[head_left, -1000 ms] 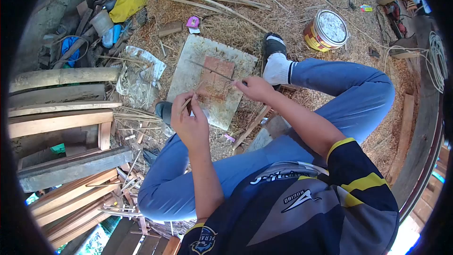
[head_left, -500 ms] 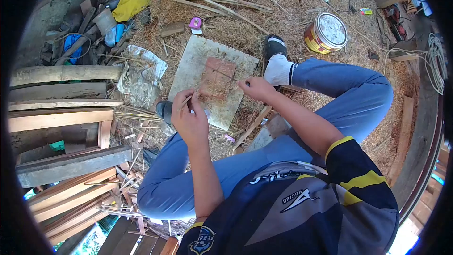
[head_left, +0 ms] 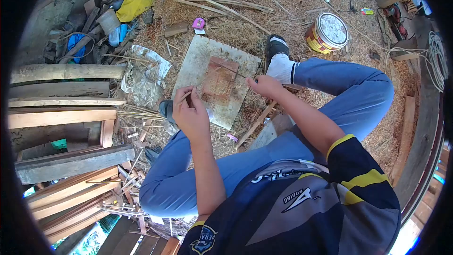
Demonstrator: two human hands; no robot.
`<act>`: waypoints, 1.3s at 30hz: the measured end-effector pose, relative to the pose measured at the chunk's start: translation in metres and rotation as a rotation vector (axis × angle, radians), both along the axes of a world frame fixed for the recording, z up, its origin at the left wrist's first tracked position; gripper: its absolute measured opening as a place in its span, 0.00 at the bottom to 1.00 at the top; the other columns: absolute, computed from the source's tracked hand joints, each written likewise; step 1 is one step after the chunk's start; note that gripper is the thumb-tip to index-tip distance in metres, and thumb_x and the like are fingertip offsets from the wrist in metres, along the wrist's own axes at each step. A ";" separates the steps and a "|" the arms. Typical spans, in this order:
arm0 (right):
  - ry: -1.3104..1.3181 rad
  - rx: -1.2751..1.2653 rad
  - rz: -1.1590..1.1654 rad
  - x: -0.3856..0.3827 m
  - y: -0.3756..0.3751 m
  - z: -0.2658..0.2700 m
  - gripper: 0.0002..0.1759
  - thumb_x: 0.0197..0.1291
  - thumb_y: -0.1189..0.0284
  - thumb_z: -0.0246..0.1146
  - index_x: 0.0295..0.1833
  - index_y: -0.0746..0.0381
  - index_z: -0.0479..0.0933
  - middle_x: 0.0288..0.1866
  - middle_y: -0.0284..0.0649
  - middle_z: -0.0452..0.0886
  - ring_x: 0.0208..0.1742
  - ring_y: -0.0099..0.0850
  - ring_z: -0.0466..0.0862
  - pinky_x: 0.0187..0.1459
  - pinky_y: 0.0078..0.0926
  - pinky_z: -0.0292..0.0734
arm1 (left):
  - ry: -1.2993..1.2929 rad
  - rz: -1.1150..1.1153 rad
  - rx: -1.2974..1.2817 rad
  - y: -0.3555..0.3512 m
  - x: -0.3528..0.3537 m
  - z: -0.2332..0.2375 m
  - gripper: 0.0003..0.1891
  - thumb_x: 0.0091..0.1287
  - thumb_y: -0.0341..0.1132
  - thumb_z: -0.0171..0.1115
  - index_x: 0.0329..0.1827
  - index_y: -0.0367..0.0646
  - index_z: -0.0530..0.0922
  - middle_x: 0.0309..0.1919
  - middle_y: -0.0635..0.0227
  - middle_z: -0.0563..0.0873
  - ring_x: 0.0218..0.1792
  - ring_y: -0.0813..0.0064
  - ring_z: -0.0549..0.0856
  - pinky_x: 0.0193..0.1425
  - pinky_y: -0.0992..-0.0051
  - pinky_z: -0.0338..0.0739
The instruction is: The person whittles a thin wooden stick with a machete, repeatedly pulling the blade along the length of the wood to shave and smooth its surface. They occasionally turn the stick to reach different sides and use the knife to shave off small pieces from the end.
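Observation:
My left hand (head_left: 192, 113) is closed in a pinch round a short thin wooden stick (head_left: 186, 96), left of a reddish-brown square slab (head_left: 218, 89). Across from it, my right hand (head_left: 265, 87) grips the end of a thin dark rod-like tool (head_left: 237, 73). Its far part reaches over the slab; whether it has a blade is too small to tell. Beneath the slab lies a pale, stained flat board (head_left: 191, 63) on the ground between my feet. Both hands are above the board's near side, apart from each other.
Wood shavings cover the ground. A pink tape measure (head_left: 198, 23) and wood block (head_left: 176, 29) lie beyond the board, with long thin strips (head_left: 226, 2) behind. A paint bucket (head_left: 326, 33) stands at right. Stacked planks (head_left: 61, 118) line the left; coiled cord (head_left: 436, 61) hangs right.
My right hand has turned slightly, and more of the dark tool shows, angled up-left over the slab. My left hand keeps its pinch on the stick. The whole view has shifted slightly.

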State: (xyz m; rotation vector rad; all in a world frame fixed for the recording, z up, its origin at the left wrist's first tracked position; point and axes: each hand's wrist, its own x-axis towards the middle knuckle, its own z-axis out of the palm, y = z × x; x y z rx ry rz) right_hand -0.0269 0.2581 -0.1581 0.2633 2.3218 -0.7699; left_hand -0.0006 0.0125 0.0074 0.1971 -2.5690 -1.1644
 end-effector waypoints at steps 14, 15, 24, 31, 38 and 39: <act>0.221 -0.342 0.172 0.012 -0.057 0.102 0.39 0.74 0.36 0.52 0.45 0.64 0.87 0.42 0.59 0.89 0.46 0.59 0.88 0.51 0.55 0.82 | 0.029 0.031 0.177 -0.011 0.001 -0.018 0.04 0.79 0.25 0.61 0.45 0.31 0.78 0.39 0.56 0.91 0.45 0.68 0.94 0.50 0.73 0.87; 0.236 -0.371 0.182 0.013 -0.060 0.108 0.39 0.74 0.37 0.53 0.45 0.64 0.87 0.41 0.58 0.89 0.45 0.59 0.88 0.51 0.54 0.82 | 0.035 0.042 0.237 -0.011 0.000 -0.018 0.04 0.80 0.25 0.61 0.46 0.31 0.78 0.39 0.56 0.91 0.45 0.68 0.94 0.51 0.72 0.88; 0.093 -0.204 0.080 0.003 -0.032 0.051 0.37 0.73 0.38 0.54 0.44 0.64 0.87 0.40 0.57 0.89 0.45 0.59 0.89 0.51 0.55 0.82 | 0.075 0.088 0.239 -0.016 -0.004 -0.026 0.05 0.80 0.25 0.62 0.47 0.30 0.77 0.41 0.56 0.87 0.44 0.69 0.92 0.52 0.73 0.90; 0.148 -0.206 0.125 0.005 -0.036 0.045 0.40 0.73 0.36 0.52 0.44 0.64 0.88 0.41 0.58 0.89 0.47 0.57 0.89 0.51 0.55 0.83 | 0.121 0.184 0.231 -0.027 -0.009 -0.031 0.07 0.79 0.28 0.63 0.45 0.31 0.79 0.37 0.56 0.89 0.41 0.67 0.94 0.45 0.73 0.87; 0.160 -0.150 0.119 0.008 -0.031 0.047 0.40 0.73 0.36 0.51 0.44 0.64 0.88 0.42 0.57 0.90 0.48 0.57 0.89 0.52 0.54 0.83 | 0.120 0.249 0.271 -0.028 -0.017 -0.034 0.08 0.80 0.30 0.63 0.48 0.31 0.78 0.38 0.55 0.89 0.40 0.67 0.94 0.45 0.73 0.87; 0.142 -0.148 0.102 0.007 -0.029 0.043 0.40 0.73 0.36 0.51 0.44 0.64 0.88 0.43 0.57 0.90 0.49 0.57 0.89 0.53 0.53 0.83 | 0.101 0.264 0.261 -0.030 -0.019 -0.031 0.08 0.80 0.30 0.63 0.47 0.31 0.78 0.38 0.55 0.89 0.40 0.67 0.94 0.45 0.74 0.88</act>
